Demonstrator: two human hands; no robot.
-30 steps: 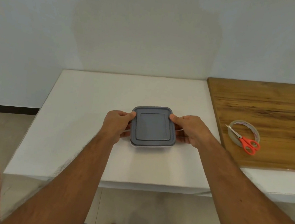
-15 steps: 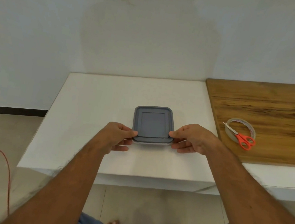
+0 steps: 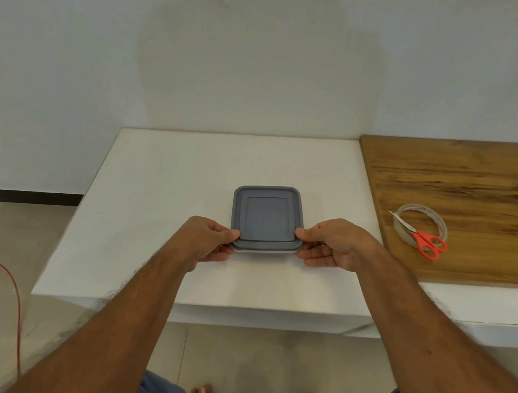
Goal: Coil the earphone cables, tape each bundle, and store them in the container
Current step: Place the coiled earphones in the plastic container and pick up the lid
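A square container [image 3: 267, 217] with a grey lid on it sits in the middle of the white table [image 3: 160, 190]. My left hand [image 3: 205, 238] grips its near left corner, thumb on the lid and fingers under the rim. My right hand [image 3: 331, 244] grips the near right corner the same way. Whatever is inside the container is hidden by the lid. No earphone cables are in sight.
A roll of clear tape [image 3: 420, 224] lies on the wooden board [image 3: 467, 189] at the right, with orange-handled scissors [image 3: 422, 237] resting across it. A thin red cord [image 3: 9, 276] runs over the floor at the left. The table's front edge is close to my legs.
Both hands slid from the container's side edges down to its two near corners. The view shifted slightly, and the container now sits a little farther from the front edge.
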